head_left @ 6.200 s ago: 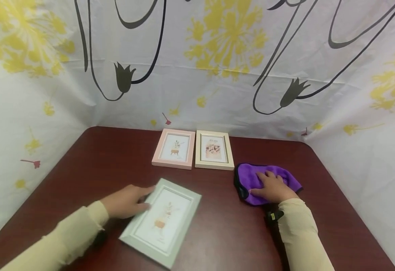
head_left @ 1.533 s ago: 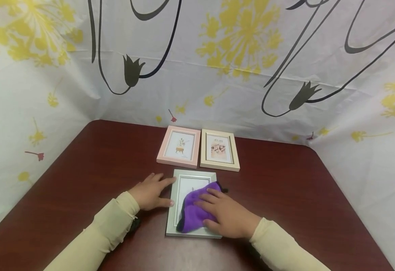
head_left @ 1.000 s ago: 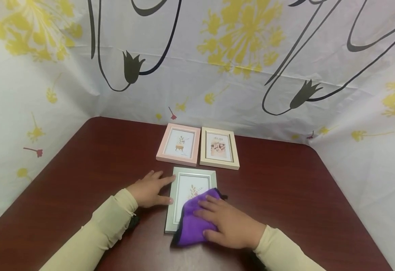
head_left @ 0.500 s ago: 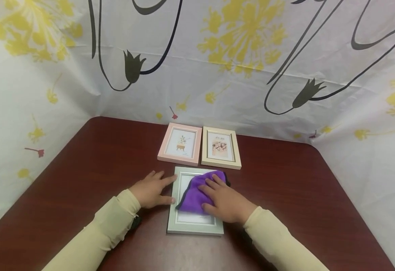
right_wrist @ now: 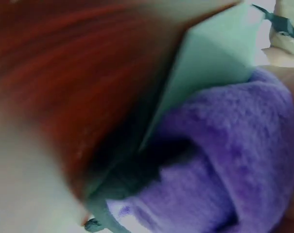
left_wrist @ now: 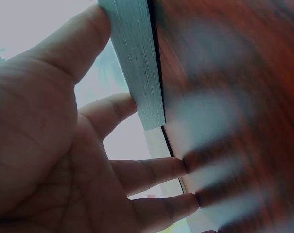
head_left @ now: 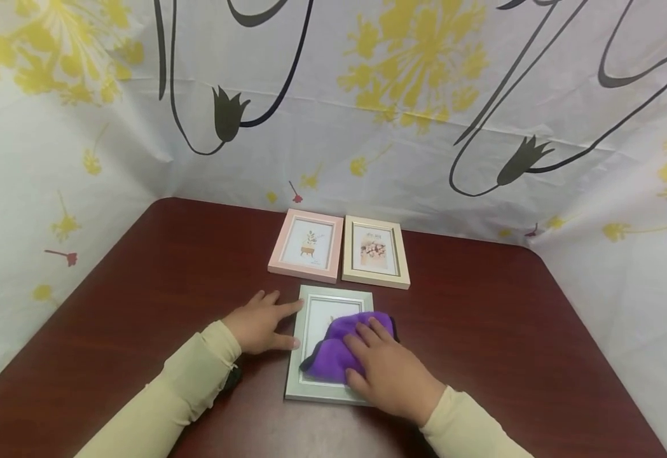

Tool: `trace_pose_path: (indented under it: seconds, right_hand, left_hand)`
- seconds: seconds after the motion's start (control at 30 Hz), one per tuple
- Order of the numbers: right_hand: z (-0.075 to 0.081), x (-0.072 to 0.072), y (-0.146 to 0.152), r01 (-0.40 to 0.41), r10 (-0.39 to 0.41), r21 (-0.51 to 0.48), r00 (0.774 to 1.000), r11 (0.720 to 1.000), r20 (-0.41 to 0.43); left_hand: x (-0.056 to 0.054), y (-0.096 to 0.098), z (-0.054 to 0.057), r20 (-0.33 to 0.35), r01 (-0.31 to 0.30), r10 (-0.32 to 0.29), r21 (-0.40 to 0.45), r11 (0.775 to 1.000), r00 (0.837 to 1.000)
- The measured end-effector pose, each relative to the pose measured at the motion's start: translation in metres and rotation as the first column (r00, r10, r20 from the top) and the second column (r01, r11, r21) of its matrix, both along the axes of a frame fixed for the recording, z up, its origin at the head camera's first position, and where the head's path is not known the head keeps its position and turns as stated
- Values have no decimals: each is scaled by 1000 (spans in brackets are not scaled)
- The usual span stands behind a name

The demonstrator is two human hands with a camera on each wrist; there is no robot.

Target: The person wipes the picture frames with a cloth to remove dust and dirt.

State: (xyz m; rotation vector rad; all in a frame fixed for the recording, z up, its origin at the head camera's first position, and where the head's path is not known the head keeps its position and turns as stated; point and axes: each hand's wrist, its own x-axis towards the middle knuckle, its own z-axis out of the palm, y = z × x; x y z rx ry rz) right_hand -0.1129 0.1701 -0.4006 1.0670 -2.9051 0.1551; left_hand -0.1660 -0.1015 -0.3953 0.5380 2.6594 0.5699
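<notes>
A pale green picture frame lies face up near the middle of the table. Across its glass, mostly the lower right part, spreads a purple cloth with dark edging. My right hand presses flat on the cloth, fingers extended. In the right wrist view the purple cloth is bunched under the palm, beside the frame's corner. My left hand has its fingers spread, index finger and thumb touching the frame's left edge. The left wrist view shows those fingertips against the frame's side. Cloth hides most of the picture.
Behind the green frame, a pink picture frame and a cream picture frame lie side by side, face up. All rest on a dark reddish-brown table. A white patterned curtain hangs around the back and sides.
Earlier the left hand carried the green frame in and the right hand was on the cloth at the right. Since then the cloth has slid down and up the frame, now slightly lower again.
</notes>
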Motion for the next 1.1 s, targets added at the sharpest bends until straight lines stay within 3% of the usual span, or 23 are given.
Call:
trace_pose_path:
  seconds: [0.13, 0.3, 0.47, 1.1]
  right_hand:
    - [-6, -11, -1, 42, -42, -7, 999, 999, -28]
    - [-6, -21, 0, -3, 4, 13, 998, 1000, -67]
    - [-5, -20, 3, -53, 57, 43, 995, 998, -80]
    - [-10, -28, 7, -39, 46, 78, 995, 996, -84]
  left_hand:
    - [-1, 0, -1, -7, 5, -5, 1, 1000, 1000]
    - [-3, 0, -1, -18, 3, -3, -6, 1000, 1000]
    - [-4, 2, -1, -13, 1, -1, -12, 1000, 1000]
    - [-1, 6, 1, -25, 12, -12, -17, 1000, 1000]
